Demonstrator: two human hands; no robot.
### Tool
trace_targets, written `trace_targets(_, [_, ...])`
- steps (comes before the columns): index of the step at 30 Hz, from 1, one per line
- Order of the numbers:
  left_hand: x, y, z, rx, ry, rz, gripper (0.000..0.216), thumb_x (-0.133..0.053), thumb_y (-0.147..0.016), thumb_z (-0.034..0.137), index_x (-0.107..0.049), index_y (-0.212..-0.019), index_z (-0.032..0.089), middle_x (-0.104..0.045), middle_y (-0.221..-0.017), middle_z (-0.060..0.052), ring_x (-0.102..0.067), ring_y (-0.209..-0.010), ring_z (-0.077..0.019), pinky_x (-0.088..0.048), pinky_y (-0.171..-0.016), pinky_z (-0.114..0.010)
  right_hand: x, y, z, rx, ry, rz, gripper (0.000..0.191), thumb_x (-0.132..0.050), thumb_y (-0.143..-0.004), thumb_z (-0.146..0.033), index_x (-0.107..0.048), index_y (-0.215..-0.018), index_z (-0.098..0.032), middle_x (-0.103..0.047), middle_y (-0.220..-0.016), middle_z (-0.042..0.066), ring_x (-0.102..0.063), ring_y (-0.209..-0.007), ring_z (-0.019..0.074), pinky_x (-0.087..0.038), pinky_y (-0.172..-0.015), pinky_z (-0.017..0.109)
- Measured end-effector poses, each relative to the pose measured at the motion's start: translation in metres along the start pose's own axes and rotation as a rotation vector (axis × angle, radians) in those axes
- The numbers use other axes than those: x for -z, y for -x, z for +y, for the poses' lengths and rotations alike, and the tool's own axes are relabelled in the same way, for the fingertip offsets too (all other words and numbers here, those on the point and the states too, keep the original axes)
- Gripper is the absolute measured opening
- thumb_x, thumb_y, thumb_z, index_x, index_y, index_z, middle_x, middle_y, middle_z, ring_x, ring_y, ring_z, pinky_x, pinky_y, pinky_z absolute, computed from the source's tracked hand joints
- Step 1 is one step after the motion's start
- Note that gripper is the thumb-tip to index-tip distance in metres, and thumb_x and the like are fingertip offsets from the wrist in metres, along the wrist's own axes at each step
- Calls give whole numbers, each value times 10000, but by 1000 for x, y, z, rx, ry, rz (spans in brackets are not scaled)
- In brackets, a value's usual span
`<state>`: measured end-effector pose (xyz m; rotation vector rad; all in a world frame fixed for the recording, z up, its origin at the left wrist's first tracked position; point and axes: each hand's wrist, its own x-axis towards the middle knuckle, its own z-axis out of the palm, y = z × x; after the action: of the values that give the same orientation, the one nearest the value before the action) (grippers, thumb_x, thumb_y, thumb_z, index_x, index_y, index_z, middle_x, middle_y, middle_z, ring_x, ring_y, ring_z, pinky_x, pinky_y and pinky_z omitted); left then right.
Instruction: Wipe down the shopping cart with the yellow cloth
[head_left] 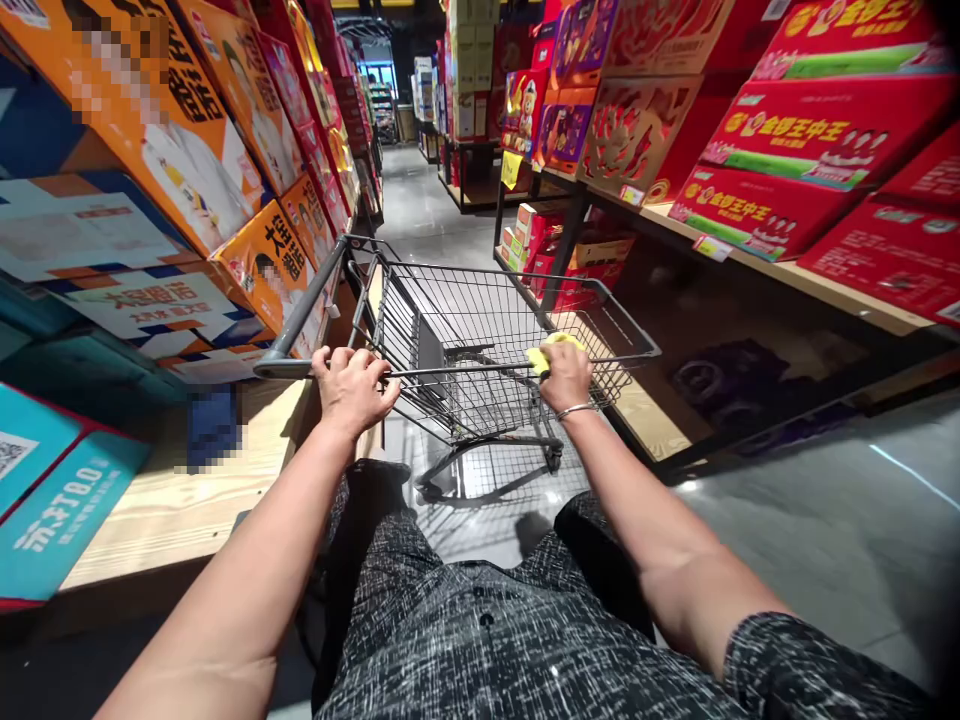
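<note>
A grey wire shopping cart [487,310] stands in front of me in a store aisle, its basket holding nothing I can see. My left hand [352,385] is closed round the left part of the cart's rear rail. My right hand [566,375] is closed on a yellow cloth [551,350] and presses it against the right part of the same rail. A thin bracelet sits on my right wrist.
Orange and blue boxes [172,150] fill the low wooden shelf [187,490] at my left, close to the cart. Red gift boxes [810,130] line the shelves at the right. The grey glossy floor [825,530] runs ahead between them.
</note>
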<state>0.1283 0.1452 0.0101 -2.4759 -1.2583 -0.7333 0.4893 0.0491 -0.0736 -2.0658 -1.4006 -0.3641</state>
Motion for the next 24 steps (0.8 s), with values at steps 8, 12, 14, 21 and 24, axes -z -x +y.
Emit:
trace_targets(8, [-24,-9,28,-92,15,-350,554,-598,-919,369,-578,-1439,182,-691,-1218,-165,-573,-1172,-355,-309,-1081,-521,-34,24,-128,345,-79,-80,617,-570,-845,-122,-569,-1438,-293,-552,-1404,129,-442,-1229,333,-396,-996,496])
trace_targets(12, [-35,-15,39,-101,108,-365,535,-631,-893,405,-599,-1399,234,-684,-1247,-128,-561,-1171,-347,-334,-1010,-493,-35,14,-126,418,-95,-135,527,-560,-893,-174,-603,-1410,-269,-562,-1408,124,-471,-1223,314,-407,-1010,457])
trace_targets(14, [-38,-17,41,-74,187,-352,439,-612,-906,433,-650,-1309,263,-706,-1184,-92,-569,-1144,-323,-323,-1008,-486,-31,5,-101,399,-85,-158,496,-574,-886,-199,-626,-1377,-253,-573,-1389,132,-488,-1208,317,-426,-984,445])
trace_targets(21, [-44,-23,39,6,290,-304,299,-601,-888,453,-716,-1101,279,-738,-1072,-56,-581,-1083,-300,-310,-978,-483,10,-18,44,189,11,-130,423,-585,-812,-178,-685,-1223,-193,-634,-1190,155,-551,-1061,296,-461,-932,434])
trace_targets(24, [-46,-25,40,16,298,-304,273,-585,-887,443,-723,-1055,279,-744,-1059,-56,-576,-1080,-306,-304,-966,-493,12,-4,72,34,69,-19,488,-565,-776,-139,-661,-1250,-203,-589,-1241,160,-523,-1121,326,-456,-972,483])
